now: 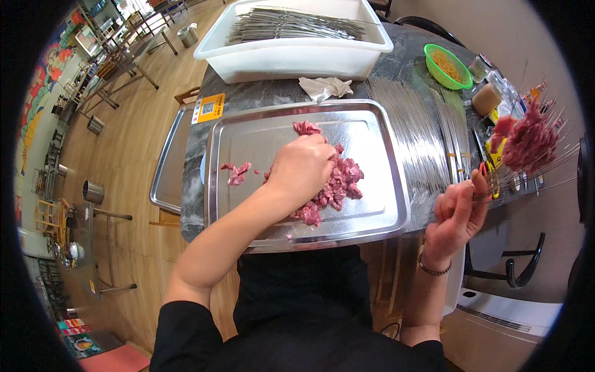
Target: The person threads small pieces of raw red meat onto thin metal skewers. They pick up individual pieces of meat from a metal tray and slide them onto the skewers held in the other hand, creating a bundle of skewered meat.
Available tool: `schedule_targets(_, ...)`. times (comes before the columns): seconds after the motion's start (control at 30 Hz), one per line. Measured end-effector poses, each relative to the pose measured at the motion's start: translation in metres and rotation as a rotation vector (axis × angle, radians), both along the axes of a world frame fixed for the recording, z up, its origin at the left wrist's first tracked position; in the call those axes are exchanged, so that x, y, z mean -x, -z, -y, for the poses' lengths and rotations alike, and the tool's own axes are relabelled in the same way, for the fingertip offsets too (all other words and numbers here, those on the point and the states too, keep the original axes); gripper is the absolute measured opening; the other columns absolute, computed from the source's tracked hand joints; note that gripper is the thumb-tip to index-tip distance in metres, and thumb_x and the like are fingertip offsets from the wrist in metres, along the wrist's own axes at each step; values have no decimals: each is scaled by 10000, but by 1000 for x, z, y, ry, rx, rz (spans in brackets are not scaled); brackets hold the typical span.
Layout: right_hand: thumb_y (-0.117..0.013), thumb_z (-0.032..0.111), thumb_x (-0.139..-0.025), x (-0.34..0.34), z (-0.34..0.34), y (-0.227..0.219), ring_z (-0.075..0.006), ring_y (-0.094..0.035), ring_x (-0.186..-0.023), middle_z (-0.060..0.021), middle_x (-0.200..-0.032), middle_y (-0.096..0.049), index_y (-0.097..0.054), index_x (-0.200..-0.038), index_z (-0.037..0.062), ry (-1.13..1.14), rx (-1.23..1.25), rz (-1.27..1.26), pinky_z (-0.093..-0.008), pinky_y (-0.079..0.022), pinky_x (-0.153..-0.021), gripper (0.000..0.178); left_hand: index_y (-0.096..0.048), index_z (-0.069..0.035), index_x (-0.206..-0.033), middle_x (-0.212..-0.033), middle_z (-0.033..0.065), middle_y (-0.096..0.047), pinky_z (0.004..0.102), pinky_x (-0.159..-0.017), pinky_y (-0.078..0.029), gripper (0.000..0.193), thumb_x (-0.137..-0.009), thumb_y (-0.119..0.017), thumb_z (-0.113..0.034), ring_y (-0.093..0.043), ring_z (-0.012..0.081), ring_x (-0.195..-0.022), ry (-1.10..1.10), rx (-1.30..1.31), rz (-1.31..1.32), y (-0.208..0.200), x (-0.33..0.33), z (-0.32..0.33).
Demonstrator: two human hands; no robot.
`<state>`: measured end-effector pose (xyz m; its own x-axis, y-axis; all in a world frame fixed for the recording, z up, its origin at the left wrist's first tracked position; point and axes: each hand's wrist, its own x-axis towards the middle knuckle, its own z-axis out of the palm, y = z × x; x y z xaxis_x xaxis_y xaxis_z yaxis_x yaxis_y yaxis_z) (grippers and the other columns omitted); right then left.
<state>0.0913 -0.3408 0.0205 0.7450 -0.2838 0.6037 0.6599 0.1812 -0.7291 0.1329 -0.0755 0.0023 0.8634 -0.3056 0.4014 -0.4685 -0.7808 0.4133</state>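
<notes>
At the left, a second metal tray (162, 162) is seen jutting past the edge of the dark marble table (248, 93); a knock could tip it, since part of it appears unsupported.

On the steel tray (365, 124) in front of the person, a few scraps of raw meat (235, 173) lie apart from the main meat pile (338, 183). The left hand (300, 168) is laid palm-down on that pile, fingers curled into the pieces; whether a piece is actually pinched cannot be told, as the fingertips are hidden. Wet meat is judged likely to slip from such a grasp, and the front rim of the tray reaches the table edge, so a push toward the body could slide it off.

Behind the tray, a crumpled tissue (324, 87) and a white tub (291, 59) of bare skewers (291, 25) are seen; further right, more bare skewers are fanned on the table (415, 130), with a green bowl (447, 65) beyond.

At the right, the right hand (457, 214) is raised off the table, fingers pressed together around a bundle of loaded skewers (527, 146), held tilted with the points spread. The main risk is judged to lie here: sharp tips could prick the left hand as meat is brought over, and with the grip low on the bundle, 1 skewer could slide out or shed its meat.
</notes>
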Motion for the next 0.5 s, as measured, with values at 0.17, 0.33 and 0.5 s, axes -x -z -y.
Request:
schedule_targets(0.17,-578,103,-1004,-3,9,71,-10,-344,-554,66,-745,-483,-610,-1272,57,106,-12,-243,-184,-256,-453,274,-651,8,-1019,-998,120,-716,285,-724,-564,159,-1010,-536,-101,-705,177,-897,-94,865,-711,-29,32,-21)
schedule_targets(0.33,-560,45,-969,28,4,37,2,-355,-564,70,-754,-497,-635,-1234,18,51,211,-471,-173,-263,-467,278,-562,7,-1093,-1053,183,-694,301,-777,-595,146,-1042,-497,-112,-712,224,-934,11,1419,-686,-25,51,-36)
schedule_targets(0.5,-633,-75,-854,97,-19,25,-130,-634,-783,-82,-908,-722,-732,-1115,2,-183,605,-526,-248,-497,-722,290,-579,3,-1075,-1034,208,-706,343,-766,-608,154,-1034,-537,-139,-727,272,-916,67,1637,-631,-19,68,-38)
